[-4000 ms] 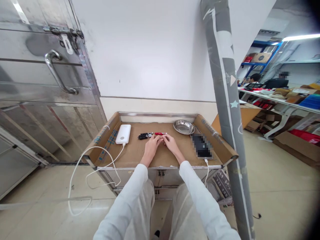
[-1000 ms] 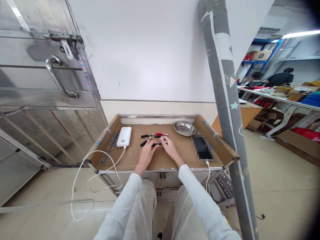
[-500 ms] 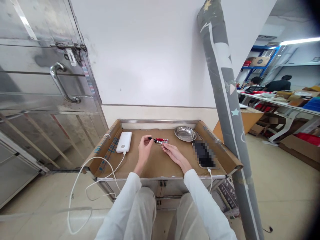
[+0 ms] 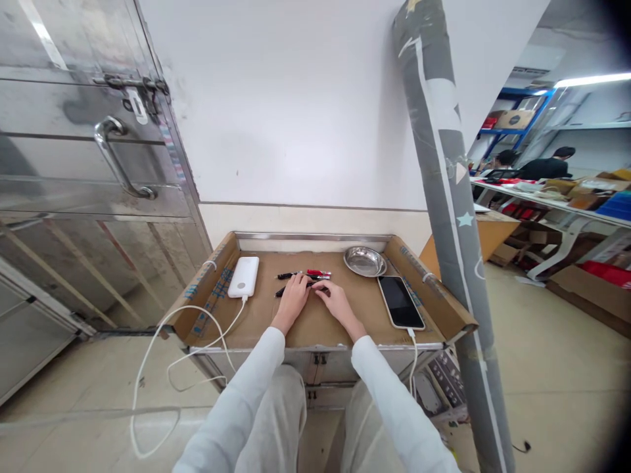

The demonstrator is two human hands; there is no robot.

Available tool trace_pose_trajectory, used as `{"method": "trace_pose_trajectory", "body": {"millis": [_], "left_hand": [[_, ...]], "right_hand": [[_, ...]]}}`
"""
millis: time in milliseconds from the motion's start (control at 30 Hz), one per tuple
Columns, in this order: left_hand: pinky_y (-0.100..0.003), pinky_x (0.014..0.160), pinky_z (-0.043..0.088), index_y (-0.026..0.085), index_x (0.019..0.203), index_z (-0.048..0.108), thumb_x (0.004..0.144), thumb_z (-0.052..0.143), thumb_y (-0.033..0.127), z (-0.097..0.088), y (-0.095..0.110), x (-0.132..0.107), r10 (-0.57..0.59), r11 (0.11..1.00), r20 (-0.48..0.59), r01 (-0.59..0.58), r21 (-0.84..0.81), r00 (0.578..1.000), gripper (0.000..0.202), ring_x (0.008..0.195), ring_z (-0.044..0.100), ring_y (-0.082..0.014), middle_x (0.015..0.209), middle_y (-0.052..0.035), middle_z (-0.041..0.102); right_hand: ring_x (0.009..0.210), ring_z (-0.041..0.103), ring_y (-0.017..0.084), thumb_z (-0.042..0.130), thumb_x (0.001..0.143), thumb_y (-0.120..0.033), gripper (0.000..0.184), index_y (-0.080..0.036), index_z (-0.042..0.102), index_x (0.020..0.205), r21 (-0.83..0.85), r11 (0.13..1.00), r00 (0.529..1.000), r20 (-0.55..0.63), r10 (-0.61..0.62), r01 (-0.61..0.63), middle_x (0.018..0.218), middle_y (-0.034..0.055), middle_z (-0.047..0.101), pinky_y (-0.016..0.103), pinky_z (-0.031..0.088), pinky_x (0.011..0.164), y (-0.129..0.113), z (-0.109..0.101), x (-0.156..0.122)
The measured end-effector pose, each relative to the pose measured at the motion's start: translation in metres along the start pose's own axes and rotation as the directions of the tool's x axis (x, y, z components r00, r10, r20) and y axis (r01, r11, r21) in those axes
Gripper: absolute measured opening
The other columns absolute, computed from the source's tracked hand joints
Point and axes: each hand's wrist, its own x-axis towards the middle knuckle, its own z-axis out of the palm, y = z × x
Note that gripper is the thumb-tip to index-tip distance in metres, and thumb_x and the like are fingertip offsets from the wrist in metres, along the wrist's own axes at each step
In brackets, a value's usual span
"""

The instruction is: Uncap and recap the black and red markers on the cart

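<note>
Both my hands rest on the cardboard-lined cart top (image 4: 256,315). My left hand (image 4: 292,299) has its fingers curled over a black pen (image 4: 280,291) that lies across the cardboard. My right hand (image 4: 332,301) pinches the same pen at its right end. Just behind my fingers lie another black pen (image 4: 286,275) and a red pen (image 4: 319,272), end to end. Most of the held pen is hidden under my fingers.
A white power bank (image 4: 244,276) with a looping white cable (image 4: 194,314) lies at the left. A steel dish (image 4: 365,261) and a plugged-in phone (image 4: 400,301) lie at the right. A grey rolled mat (image 4: 444,197) leans beside the cart, with a metal door (image 4: 98,164) left. People work at a far bench (image 4: 542,197).
Half a second ago my left hand held a black pen raised near the red pen. Now both hands are lowered onto the cardboard, gripping a black pen between them.
</note>
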Motion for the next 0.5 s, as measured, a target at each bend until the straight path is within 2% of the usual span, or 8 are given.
{"method": "trace_pose_trajectory", "body": {"millis": [100, 200, 333, 500], "left_hand": [[-0.042, 0.095, 0.043, 0.018, 0.107, 0.052, 0.089, 0.041, 0.010, -0.005, 0.002, -0.007, 0.034, 0.999, -0.029, -0.034, -0.014, 0.999, 0.023, 0.106, 0.053, -0.0233, 0.108, -0.0096, 0.057], [-0.041, 0.095, 0.043, 0.019, 0.108, 0.053, 0.091, 0.041, 0.014, -0.009, 0.004, -0.017, 0.087, 0.993, -0.005, -0.087, -0.079, 0.996, 0.021, 0.105, 0.053, -0.0226, 0.106, -0.0086, 0.057], [-0.040, 0.090, 0.046, 0.019, 0.097, 0.056, 0.091, 0.047, 0.021, -0.004, 0.004, -0.018, 0.111, 0.990, 0.071, -0.103, -0.100, 0.991, 0.011, 0.097, 0.055, -0.0220, 0.098, -0.0066, 0.058], [-0.039, 0.088, 0.046, 0.017, 0.091, 0.055, 0.091, 0.047, 0.019, 0.008, 0.002, -0.003, 0.026, 0.998, 0.066, -0.029, 0.047, 0.997, 0.008, 0.094, 0.055, -0.0224, 0.094, -0.0071, 0.058]], "right_hand": [[0.097, 0.057, 0.020, 0.053, 0.085, -0.017, 0.018, -0.023, 0.066, 0.096, -0.232, 0.965, 0.992, 0.060, -0.109, 0.120, 0.101, 0.0045, 0.067, 0.037, 0.042, 0.090, 0.002, -0.001, -0.006], [0.097, 0.055, 0.022, 0.056, 0.085, -0.019, 0.018, -0.023, 0.065, 0.100, -0.385, 0.918, 0.995, 0.019, -0.096, 0.096, 0.102, 0.0065, 0.064, 0.038, 0.042, 0.088, 0.008, -0.006, -0.014], [0.091, 0.055, 0.021, 0.055, 0.087, -0.021, 0.012, -0.021, 0.066, 0.093, -0.413, 0.908, 0.997, 0.007, -0.081, 0.077, 0.094, 0.0061, 0.062, 0.037, 0.043, 0.086, 0.014, -0.007, -0.014], [0.093, 0.056, 0.021, 0.049, 0.088, -0.016, 0.017, -0.020, 0.064, 0.092, -0.429, 0.901, 0.995, -0.034, -0.091, 0.068, 0.094, 0.0065, 0.062, 0.036, 0.044, 0.086, 0.014, -0.003, -0.002]]}}
